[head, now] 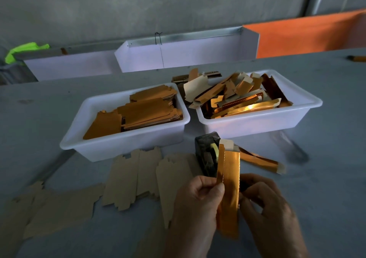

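A long, narrow gold foil carton (pixel 229 186) stands upright between my two hands near the table's front edge, its pale top flap open. My left hand (pixel 196 202) pinches its left edge with thumb and fingers. My right hand (pixel 267 204) curls round its right edge from behind. Directly behind the carton stands a black tape dispenser (pixel 206 154). A second folded gold carton (pixel 261 161) lies flat on the table to the right of the dispenser.
Two white plastic tubs stand behind: the left tub (pixel 122 144) holds stacked flat gold blanks, the right tub (pixel 261 123) a loose heap of folded cartons. Flat brown card blanks (pixel 126 180) are spread over the grey table at left. White trays and orange sheet line the back.
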A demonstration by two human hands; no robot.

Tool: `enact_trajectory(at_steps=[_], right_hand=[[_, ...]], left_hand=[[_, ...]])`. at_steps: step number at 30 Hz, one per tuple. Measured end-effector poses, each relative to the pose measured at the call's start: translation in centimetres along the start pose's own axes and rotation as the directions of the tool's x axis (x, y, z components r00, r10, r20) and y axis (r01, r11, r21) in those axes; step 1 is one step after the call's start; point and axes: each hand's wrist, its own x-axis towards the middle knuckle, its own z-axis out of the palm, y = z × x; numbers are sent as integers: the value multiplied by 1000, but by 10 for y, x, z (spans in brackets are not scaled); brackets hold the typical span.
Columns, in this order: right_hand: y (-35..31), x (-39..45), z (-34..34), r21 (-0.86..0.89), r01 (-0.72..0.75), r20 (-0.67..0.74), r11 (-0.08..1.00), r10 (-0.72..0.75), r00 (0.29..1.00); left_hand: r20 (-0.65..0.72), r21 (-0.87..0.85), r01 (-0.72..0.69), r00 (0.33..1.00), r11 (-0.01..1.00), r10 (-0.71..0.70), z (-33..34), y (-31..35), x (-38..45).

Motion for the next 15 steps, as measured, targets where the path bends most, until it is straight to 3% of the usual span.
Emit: enact_trajectory(at_steps=[5,9,13,15], right_hand=[[-2,0,-25,83,-11,-45,996,15,999],[-23,3,-49,216,-140,156,966,108,982],[-49,7,-54,273,-80,379,959,-31,925],[-51,9,-49,265,-48,422,963,-71,904]], left_hand=[[83,-101,53,996,993,-44,-3,5,-2],[48,-129,63,997,990,-57,-1,11,-9],[24,-137,60,998,989,-57,-3,15,-19],[11,-127,55,998,990,-54,-6,16,-23]])
